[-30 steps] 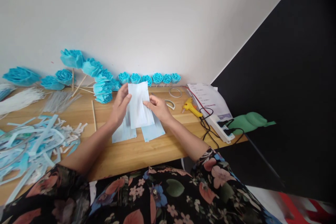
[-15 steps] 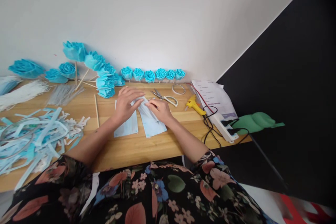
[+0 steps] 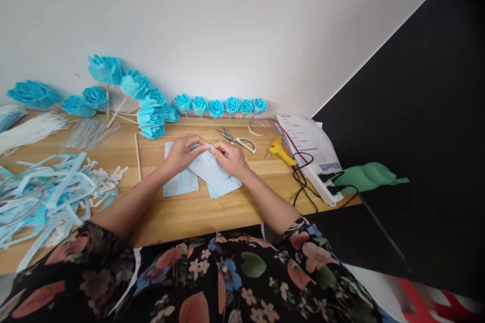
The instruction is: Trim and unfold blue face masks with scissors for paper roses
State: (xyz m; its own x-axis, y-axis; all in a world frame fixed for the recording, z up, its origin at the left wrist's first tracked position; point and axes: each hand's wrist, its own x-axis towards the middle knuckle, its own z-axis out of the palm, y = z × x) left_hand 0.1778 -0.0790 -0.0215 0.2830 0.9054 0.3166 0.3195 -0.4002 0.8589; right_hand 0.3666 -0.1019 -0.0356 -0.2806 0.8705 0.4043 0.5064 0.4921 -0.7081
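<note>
A light blue fabric sheet (image 3: 207,167) hangs between my hands, its upper edge pinched at the fingertips. My left hand (image 3: 185,152) grips it at the upper left, thumb against fingers. At the upper right, my right hand (image 3: 230,157) pinches the same edge, close to the left fingertips. Under the left hand another pale blue sheet (image 3: 181,185) lies flat on the wooden table (image 3: 170,222). A further blue sheet (image 3: 225,189) lies below the held one, partly covered by it. Scissors (image 3: 238,140) with pale handles rest just beyond my right hand.
Blue fabric roses (image 3: 215,108) line the wall, with larger ones (image 3: 135,85) on sticks at the left. Cut strips (image 3: 56,192) pile up at the left. A yellow glue gun (image 3: 279,151), its cord and a power strip (image 3: 322,184) are at the right. One stick (image 3: 138,156) lies left.
The held sheet has turned from a slanted, folded-looking position to spread downward toward me. My left fingers have closed from a raised, extended pose into a pinch on its upper edge.
</note>
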